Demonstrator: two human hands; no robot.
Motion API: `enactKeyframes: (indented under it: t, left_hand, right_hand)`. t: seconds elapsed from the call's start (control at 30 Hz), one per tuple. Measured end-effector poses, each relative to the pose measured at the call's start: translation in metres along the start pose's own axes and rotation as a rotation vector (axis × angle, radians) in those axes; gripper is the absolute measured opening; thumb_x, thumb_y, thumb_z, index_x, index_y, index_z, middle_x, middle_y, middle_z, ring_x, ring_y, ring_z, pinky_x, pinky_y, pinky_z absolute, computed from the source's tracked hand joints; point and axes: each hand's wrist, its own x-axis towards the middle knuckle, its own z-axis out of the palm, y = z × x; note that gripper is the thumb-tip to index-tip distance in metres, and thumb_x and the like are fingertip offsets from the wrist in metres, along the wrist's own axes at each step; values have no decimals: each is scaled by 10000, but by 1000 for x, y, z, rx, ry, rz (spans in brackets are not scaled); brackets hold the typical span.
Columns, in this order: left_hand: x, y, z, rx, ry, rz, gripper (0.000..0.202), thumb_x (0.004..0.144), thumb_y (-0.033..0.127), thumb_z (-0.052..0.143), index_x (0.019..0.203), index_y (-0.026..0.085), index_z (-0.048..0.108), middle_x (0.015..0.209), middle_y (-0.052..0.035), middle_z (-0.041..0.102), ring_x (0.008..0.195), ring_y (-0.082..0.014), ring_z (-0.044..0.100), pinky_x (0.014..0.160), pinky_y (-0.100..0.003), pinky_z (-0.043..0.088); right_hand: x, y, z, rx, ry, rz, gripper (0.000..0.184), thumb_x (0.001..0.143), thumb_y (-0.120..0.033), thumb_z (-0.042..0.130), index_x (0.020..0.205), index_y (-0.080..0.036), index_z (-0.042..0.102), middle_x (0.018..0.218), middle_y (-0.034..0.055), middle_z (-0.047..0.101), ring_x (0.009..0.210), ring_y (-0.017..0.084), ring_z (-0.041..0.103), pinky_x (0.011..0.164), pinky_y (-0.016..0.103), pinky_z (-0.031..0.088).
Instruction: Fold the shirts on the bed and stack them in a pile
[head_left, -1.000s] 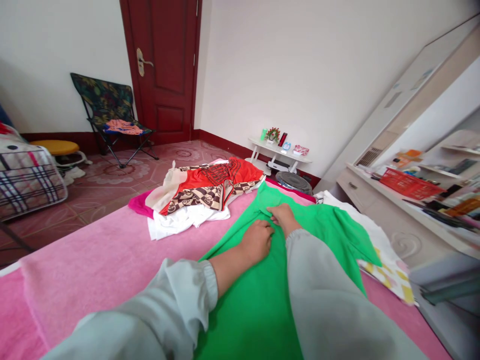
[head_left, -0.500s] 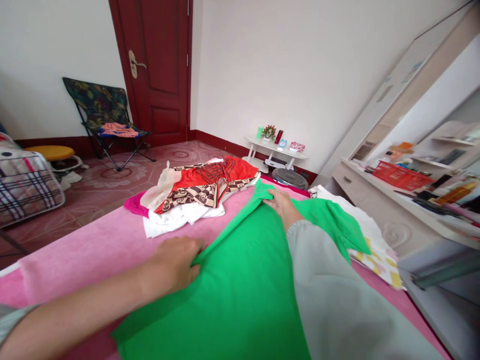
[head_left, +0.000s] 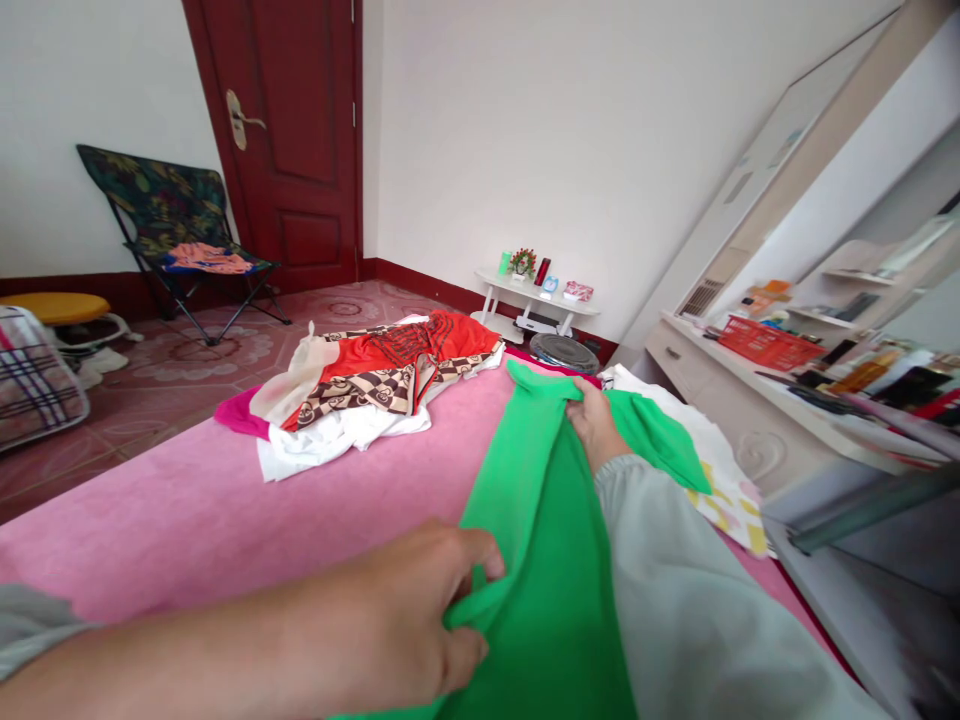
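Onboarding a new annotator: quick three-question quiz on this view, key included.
1. True or false: the right hand holds the green top.
2. What lies on the seat of the leaf-print folding chair? A) red plastic basket; B) peach-and-blue cloth; C) potted plant.
3. Fill in: of the person's two hands, the one nearer the camera is the ____.
Key: 1. True. 2. B. 3. left hand.
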Motion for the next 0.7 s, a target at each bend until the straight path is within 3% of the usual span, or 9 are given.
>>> enactKeyframes:
  t: [0.13,0.2,0.27,0.33,0.43,0.47,0.5,0.6,0.7]
  left_hand:
    - [27,20,27,77,-300,171,343,681,163,592,1008,257,638,641,33,575,509,-129,482,387,-201,288]
    - [44,28,33,144,-472,334,237,669,104,571,849,219,673,580,25,578,494,-132,491,384,-201,284]
    - [64,37,31,168,-564,404,119,712,160,570,753,194,676,586,12,613,531,-138,548,419,-198,345]
    - [90,43,27,197,-431,352,177,783,277,541,774,182,690,682,-17,672,637,-160,621,528,-217,444]
    - [136,35,25,337,147,210,318,854,301,459,1061,165,658,1046,-105,677,977,-238,625,823,-328,487]
    - [151,27,27,382,338,168,388,869,298,447,1203,153,581,1193,-131,615,1108,-257,565,926,-366,443]
    - [166,17,31,426,452,129,473,883,321,441,1315,135,485,1317,-153,526,1230,-271,470,1023,-402,364]
    - [195,-13,42,494,471,96,628,902,489,369,1407,116,372,1492,-168,287,1388,-311,207,1122,-485,173]
    - [202,-27,50,505,441,100,644,909,534,297,1419,147,367,1517,-157,220,1404,-315,148,1127,-507,122]
  right_hand:
    - [-1,21,-35,-41,131,-23,126,664,-118,574,753,-190,522,559,-54,593,558,134,589,563,256,535]
    - [-2,31,-46,-70,170,-37,182,643,-130,587,812,-184,545,589,-55,599,574,135,586,534,247,511]
    - [-2,39,-52,-102,191,-56,289,624,-146,609,908,-180,565,635,-55,608,594,132,586,515,231,483]
    - [-2,43,-54,-128,200,-72,436,612,-166,635,1039,-194,556,691,-53,620,607,128,586,506,221,464]
    - [-2,44,-56,-218,174,-128,623,648,-260,657,1240,-260,465,832,-32,653,643,132,601,509,221,461]
    - [-2,44,-56,-314,147,-162,625,686,-317,636,1278,-275,440,892,-18,661,667,136,612,517,225,468]
    - [-1,44,-56,-443,116,-195,588,732,-374,594,1291,-274,439,943,-1,666,693,143,622,527,232,477]
    - [7,37,-57,-859,68,-254,441,849,-453,407,1169,-202,577,974,52,685,771,178,643,583,267,505]
    - [21,23,-53,-1106,108,-276,373,856,-410,412,885,-162,690,894,109,703,845,237,642,691,319,508]
